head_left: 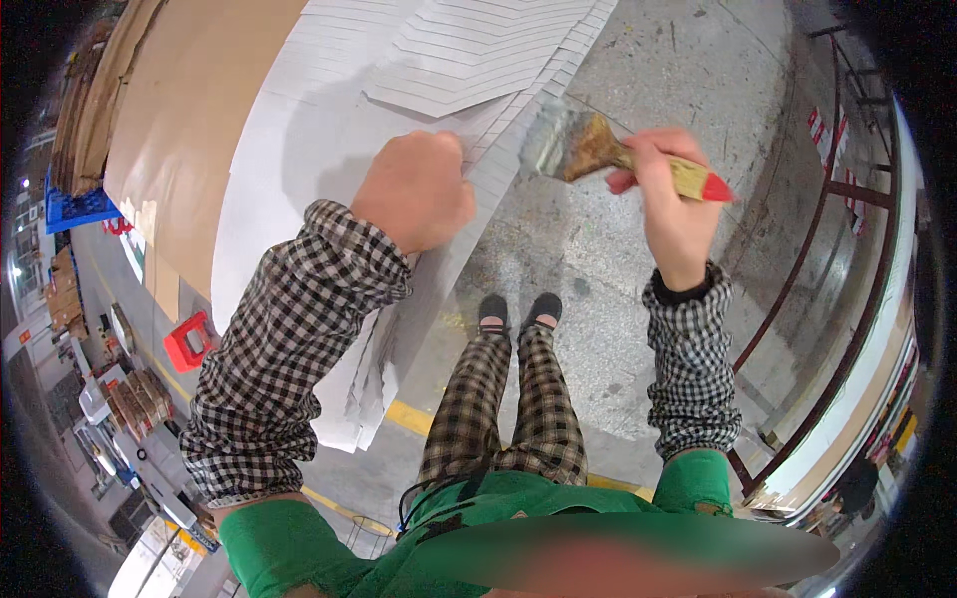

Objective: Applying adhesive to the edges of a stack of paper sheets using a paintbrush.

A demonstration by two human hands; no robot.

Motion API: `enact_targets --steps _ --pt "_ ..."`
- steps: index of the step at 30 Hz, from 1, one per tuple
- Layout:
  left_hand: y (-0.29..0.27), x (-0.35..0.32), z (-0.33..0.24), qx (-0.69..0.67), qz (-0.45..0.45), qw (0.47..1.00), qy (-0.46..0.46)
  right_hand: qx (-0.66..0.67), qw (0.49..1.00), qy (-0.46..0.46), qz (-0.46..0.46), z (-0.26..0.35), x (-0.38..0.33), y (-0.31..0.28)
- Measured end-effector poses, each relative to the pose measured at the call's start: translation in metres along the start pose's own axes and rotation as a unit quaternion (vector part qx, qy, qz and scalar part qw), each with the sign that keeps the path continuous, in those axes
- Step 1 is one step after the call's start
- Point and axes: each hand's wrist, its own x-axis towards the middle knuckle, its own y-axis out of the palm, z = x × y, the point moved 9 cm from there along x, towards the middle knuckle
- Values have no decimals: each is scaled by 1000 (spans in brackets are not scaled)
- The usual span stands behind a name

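Presently, head view: the only view available; each hand is occupied separately.
Right-hand grip: the right hand is closed, thumb and fingers wrapped around the handle of a flat brush; hold appears firm.
Brush position: it crosses the grip, bristles out to the left, red handle end out to the right. Holding it close behind the head probably gives control of the bristle angle.
Bristles: blurred, near the stepped edge of the white sheets; contact cannot be determined.
Left-hand grip: the left hand, left of the brush grip, is curled over the sheets, knuckles up. Fingertips are hidden; whether it pinches paper cannot be told. Its placement suggests steadying the pile.
White sheets: left of and beyond the brush grip, overlapping in steps, presumably so that a narrow margin of each lies exposed.
Brown board: left of the left hand, beside the sheets.
Metal frame: right of the brush grip, well apart.
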Motion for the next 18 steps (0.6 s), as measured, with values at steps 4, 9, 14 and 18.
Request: enact_targets --steps 4,9,14,18 --pt "-6 -2 -10 -31 -28 998 55 -2 998 -39 -56 22 9 -6" --pt "-7 -1 -13 -57 -67 995 52 -43 998 -30 -30 22 16 -8" --pt "-9 -1 -16 -37 -66 996 54 -58 998 -28 -18 24 6 -7" --pt "-11 -3 -18 -42 -54 997 47 -24 995 -94 26 24 -13 18"
